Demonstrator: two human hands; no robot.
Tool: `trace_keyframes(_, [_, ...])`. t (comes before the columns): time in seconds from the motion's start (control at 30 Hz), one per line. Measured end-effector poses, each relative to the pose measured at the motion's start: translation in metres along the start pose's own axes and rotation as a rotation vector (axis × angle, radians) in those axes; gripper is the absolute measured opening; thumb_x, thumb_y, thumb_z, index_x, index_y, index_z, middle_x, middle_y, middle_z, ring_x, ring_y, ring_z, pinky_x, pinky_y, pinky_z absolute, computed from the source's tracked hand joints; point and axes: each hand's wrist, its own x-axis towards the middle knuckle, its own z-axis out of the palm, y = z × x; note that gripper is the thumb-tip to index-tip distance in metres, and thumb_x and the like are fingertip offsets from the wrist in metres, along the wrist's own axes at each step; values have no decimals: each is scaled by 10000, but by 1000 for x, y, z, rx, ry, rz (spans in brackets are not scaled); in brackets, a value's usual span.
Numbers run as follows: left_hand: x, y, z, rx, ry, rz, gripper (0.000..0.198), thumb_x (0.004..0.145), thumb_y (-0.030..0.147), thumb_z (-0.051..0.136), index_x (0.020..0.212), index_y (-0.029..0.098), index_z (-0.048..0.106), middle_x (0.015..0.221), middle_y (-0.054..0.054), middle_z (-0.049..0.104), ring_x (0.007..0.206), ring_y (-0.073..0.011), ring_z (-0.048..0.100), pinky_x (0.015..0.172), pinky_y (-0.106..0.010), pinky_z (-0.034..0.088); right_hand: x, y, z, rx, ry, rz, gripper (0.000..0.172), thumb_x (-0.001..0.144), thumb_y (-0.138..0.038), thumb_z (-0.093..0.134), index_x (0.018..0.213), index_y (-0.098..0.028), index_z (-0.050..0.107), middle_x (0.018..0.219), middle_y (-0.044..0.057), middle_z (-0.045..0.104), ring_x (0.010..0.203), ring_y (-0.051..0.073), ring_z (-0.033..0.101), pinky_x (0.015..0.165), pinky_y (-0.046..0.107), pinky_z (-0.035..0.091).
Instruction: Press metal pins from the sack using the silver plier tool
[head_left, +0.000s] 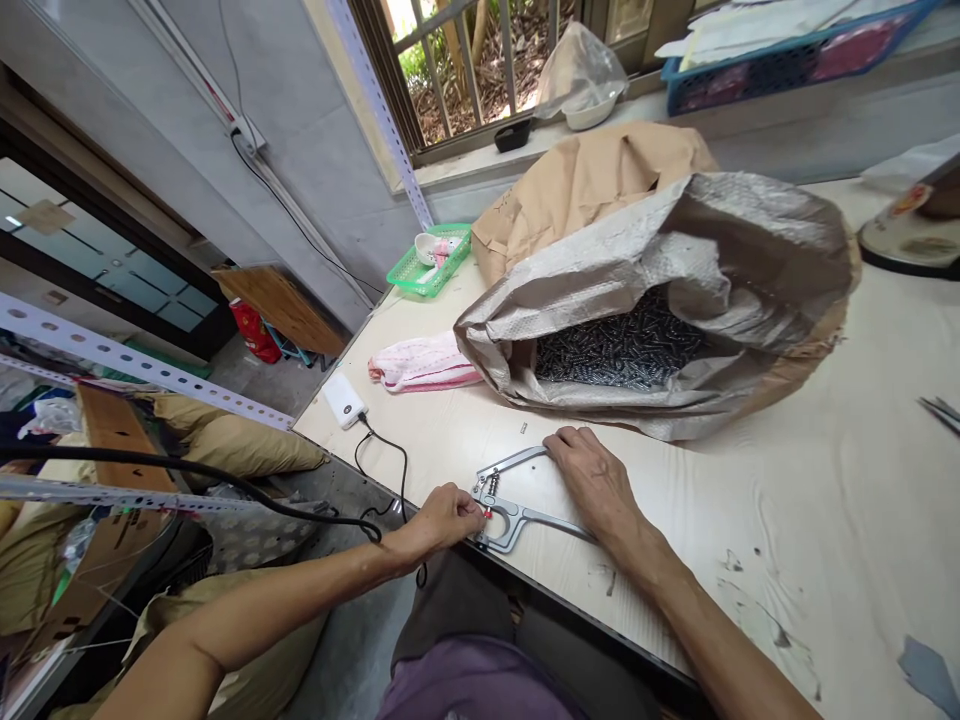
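Note:
Grey metal hand pliers [514, 520] with a C-shaped jaw, a coil spring and two spread handles lie at the table's front edge. My right hand [598, 485] is closed around the end of the upper handle, and its wrist is over the lower one. At the jaw, the fingertips of my left hand [452, 515] are pinched together. A small red piece [487, 514] shows beside them; whether it is held or part of the pliers I cannot tell. Behind the pliers a tiny metal piece [523, 428] lies on the table.
An open woven sack [600, 290] full of small dark metal pieces [622, 345] lies behind my hands. Left of it are a striped cloth [427, 362], a white power bank [344, 401] with a black cable, and a green basket [405, 278]. Scissor-like tips [939, 412] show at right.

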Motion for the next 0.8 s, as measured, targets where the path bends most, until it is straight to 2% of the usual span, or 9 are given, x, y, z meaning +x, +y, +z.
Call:
trace_keyframes(0.1, [0,2,-1,16,-3,9,137,593,234,536,522,126,582,494,40,430,545,-96,378,504,-213,255,-1,1,0,1,13,-4,231,855,-53,395,761,-195,551,849,44,571,799,155,441,609,261,315])
trace_keyframes(0.33, [0,11,-4,-96,-58,-109,140,578,248,563,502,132,542,441,62,338,484,-74,296,468,-221,190,-2,1,0,-4,27,-8,244,850,-47,384,752,-198,547,838,44,568,791,154,435,601,260,312])
trace_keyframes(0.6, [-2,7,1,-103,-3,-43,185,584,246,544,448,149,465,444,59,288,497,-75,270,480,-231,177,-1,0,-2,-14,-43,26,244,848,-37,382,795,-193,562,899,44,584,839,151,454,603,254,318])
trace_keyframes(0.7, [-2,8,1,-84,-44,-31,212,596,253,531,437,160,425,436,63,256,489,-74,241,474,-236,157,-2,1,-6,-15,-78,28,232,845,-39,395,795,-192,563,898,41,587,843,150,457,609,249,320])
trace_keyframes(0.8, [-2,12,-1,-45,-88,-1,202,608,248,520,449,154,439,445,59,290,492,-73,261,477,-232,169,-7,3,-11,-31,-103,36,222,841,-41,407,791,-189,566,881,40,591,831,154,454,613,251,322])
